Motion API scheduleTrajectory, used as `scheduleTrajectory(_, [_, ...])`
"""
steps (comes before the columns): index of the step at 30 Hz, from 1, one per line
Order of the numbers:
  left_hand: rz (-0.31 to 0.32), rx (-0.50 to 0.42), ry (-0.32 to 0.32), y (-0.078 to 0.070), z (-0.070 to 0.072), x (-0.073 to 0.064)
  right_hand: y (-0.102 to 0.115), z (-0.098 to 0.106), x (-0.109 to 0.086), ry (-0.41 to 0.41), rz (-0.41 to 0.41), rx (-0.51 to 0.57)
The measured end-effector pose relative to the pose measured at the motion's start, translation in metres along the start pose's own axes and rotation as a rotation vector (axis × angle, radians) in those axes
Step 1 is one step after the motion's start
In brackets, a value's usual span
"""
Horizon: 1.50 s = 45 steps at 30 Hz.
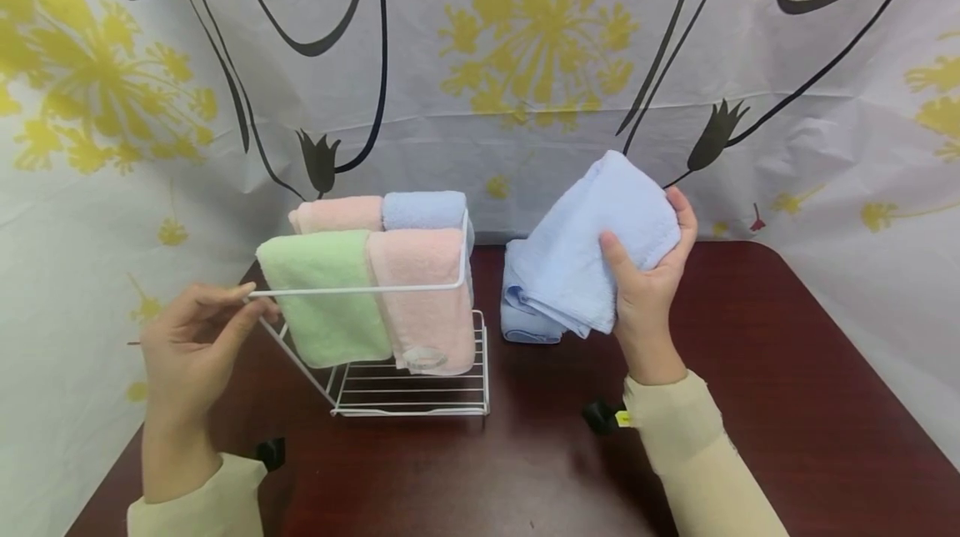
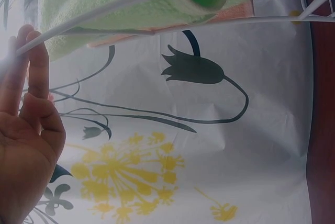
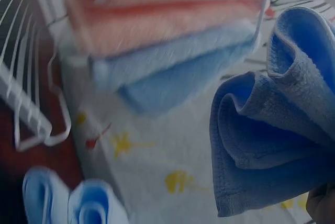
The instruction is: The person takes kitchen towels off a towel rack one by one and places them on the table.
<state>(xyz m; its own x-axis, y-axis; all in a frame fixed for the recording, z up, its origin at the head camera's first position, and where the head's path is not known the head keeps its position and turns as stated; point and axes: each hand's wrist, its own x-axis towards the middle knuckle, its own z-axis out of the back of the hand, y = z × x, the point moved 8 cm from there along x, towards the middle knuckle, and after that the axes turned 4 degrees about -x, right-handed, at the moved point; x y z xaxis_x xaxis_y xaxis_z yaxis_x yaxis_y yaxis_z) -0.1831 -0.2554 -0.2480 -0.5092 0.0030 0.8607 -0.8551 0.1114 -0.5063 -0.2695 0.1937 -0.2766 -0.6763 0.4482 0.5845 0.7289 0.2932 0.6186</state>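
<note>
A white wire rack (image 1: 408, 414) stands on the table, and towels are draped over its upper bars. At the front hang a green towel (image 1: 326, 295) and a pink towel (image 1: 420, 295); behind them are another pink towel (image 1: 337, 210) and a blue towel (image 1: 425, 208). My left hand (image 1: 183, 353) pinches the rack's upper left corner between thumb and fingers. To the right of the rack, my right hand (image 1: 652, 295) grips a folded light blue towel (image 1: 600, 228), raised above the table. Its loose folds (image 3: 272, 130) fan out in the right wrist view.
Another folded blue towel (image 1: 521, 328) lies on the dark red table (image 1: 750, 404), partly covered in the head view by the raised one. A flower-patterned sheet (image 1: 450, 120) hangs behind the table's far edge. Small black objects (image 1: 600, 418) sit by both wrists.
</note>
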Motion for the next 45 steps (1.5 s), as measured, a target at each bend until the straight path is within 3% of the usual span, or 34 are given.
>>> scheduleTrajectory(16, [-0.006, 0.003, 0.002, -0.002, 0.002, 0.001, -0.032, 0.052, 0.009, 0.189, -0.220, -0.368])
scheduleTrajectory(26, [-0.002, -0.010, 0.005, 0.000, 0.002, 0.002, -0.048, 0.065, 0.013, 0.356, -0.320, -0.486])
scheduleTrajectory(37, [-0.002, 0.008, 0.005, 0.001, 0.002, 0.000, -0.083, 0.077, 0.015, 0.574, -0.444, -0.731])
scheduleTrajectory(41, [0.003, 0.014, 0.009, 0.001, 0.002, 0.000, -0.094, 0.080, 0.016, 0.613, -0.448, -0.752])
scheduleTrajectory(45, [0.007, 0.012, 0.008, 0.002, 0.001, -0.001, -0.106, 0.086, 0.021, 0.633, -0.414, -0.843])
